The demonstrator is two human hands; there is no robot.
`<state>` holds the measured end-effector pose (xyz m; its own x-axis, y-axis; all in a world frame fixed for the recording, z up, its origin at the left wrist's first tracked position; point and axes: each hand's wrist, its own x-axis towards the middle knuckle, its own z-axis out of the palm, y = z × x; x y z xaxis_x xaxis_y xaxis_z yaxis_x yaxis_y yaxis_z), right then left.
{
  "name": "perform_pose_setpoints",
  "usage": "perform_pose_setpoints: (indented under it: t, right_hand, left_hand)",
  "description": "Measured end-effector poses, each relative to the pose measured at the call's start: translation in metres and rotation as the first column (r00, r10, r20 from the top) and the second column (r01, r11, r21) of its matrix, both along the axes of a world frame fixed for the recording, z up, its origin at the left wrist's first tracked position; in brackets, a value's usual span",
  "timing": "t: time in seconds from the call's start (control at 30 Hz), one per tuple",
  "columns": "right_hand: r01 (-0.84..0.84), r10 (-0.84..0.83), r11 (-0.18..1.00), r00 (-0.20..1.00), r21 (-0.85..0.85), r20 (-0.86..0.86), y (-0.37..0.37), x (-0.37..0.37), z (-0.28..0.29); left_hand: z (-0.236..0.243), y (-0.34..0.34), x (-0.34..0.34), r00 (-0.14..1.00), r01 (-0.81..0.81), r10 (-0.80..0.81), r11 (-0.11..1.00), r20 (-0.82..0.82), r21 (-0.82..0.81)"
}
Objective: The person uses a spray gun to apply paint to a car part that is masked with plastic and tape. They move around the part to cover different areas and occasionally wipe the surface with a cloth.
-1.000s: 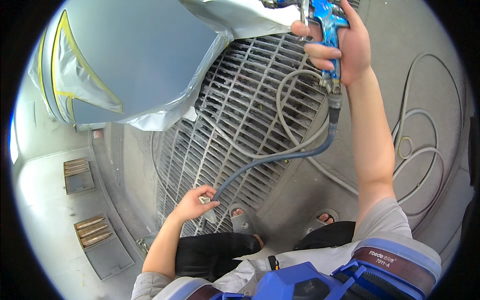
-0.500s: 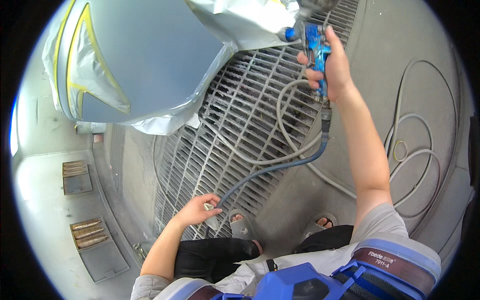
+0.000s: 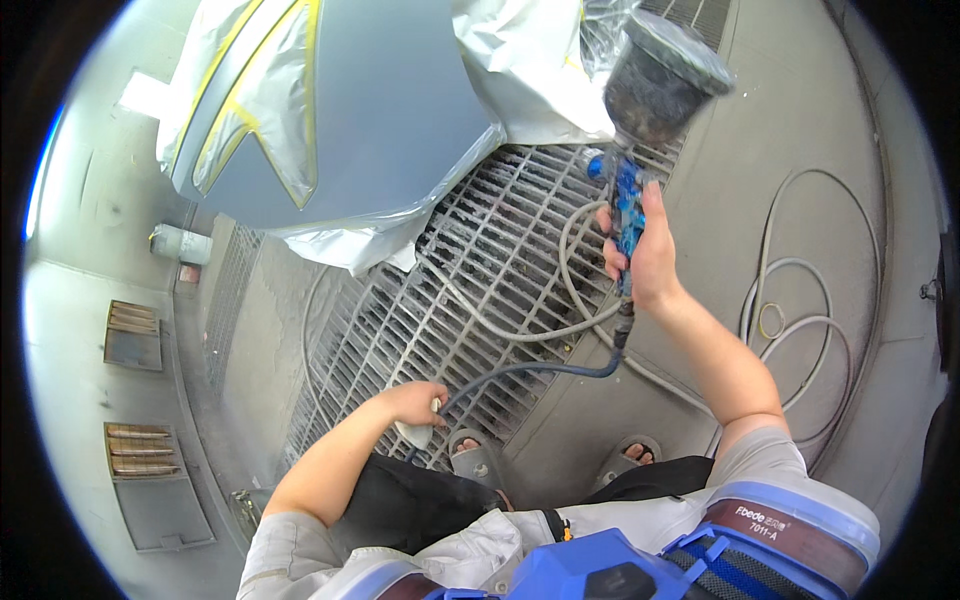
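My right hand [image 3: 648, 255] is wrapped round the handle of a blue spray gun [image 3: 627, 205]. On top of the gun sits a dark, paint-stained cup [image 3: 662, 88]. A dark blue air hose [image 3: 540, 367] runs from the handle's foot to my left hand [image 3: 416, 402], whose fingers are closed. Between those fingers is a crumpled whitish cloth or paper [image 3: 414, 435]; the hose passes there, its contact with the fingers partly hidden. Ahead and left of the gun stands a grey vehicle body panel [image 3: 400, 110], bordered by white masking film [image 3: 345, 245] and yellow tape [image 3: 311, 100].
A metal floor grating [image 3: 490, 250] lies beneath the panel, with a pale hose [image 3: 520, 335] looped across it. More hose [image 3: 830, 270] coils on the floor at right. A whitish bucket [image 3: 182, 244] and wall vents [image 3: 140, 450] are at left. My sandalled feet [image 3: 470, 455] show below.
My right hand and the spray gun sit lower in view, and the cup now shows fully. The panel has shifted right in the picture as the view turned. The left hand keeps its grip.
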<state>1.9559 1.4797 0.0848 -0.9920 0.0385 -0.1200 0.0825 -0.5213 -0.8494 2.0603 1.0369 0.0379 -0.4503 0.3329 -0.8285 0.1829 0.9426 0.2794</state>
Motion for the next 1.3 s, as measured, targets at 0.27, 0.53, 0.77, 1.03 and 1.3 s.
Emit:
perform_pose_setpoints:
  t: [0.27,0.53,0.77,1.03,1.3]
  right_hand:
    - [-0.347,0.293,0.888,0.933,-0.304,-0.207,-0.024,0.069,-0.009]
    - [-0.430,0.470,0.812,0.883,0.395,-0.004,-0.107,0.132,-0.033]
    - [-0.329,0.828,0.326,0.552,0.886,-0.100,-0.074,0.068,0.052]
    - [0.357,0.518,0.140,0.768,0.923,-0.376,-0.126,0.061,0.162]
    - [0.471,0.703,0.227,0.527,0.852,-0.478,-0.117,0.056,0.186]
  left_hand:
    - [0.033,0.036,-0.038,0.971,0.218,-0.229,0.967,-0.073,-0.135]
    - [0.148,0.134,-0.022,0.636,-0.029,0.724,0.371,-0.269,0.928]
    - [0.147,0.103,-0.032,0.574,-0.148,0.802,0.299,-0.164,0.943]
    - [0.125,0.132,-0.033,0.467,-0.081,0.839,0.356,-0.281,0.931]
    - [0.133,0.132,-0.040,0.605,0.017,0.744,0.344,-0.284,0.939]
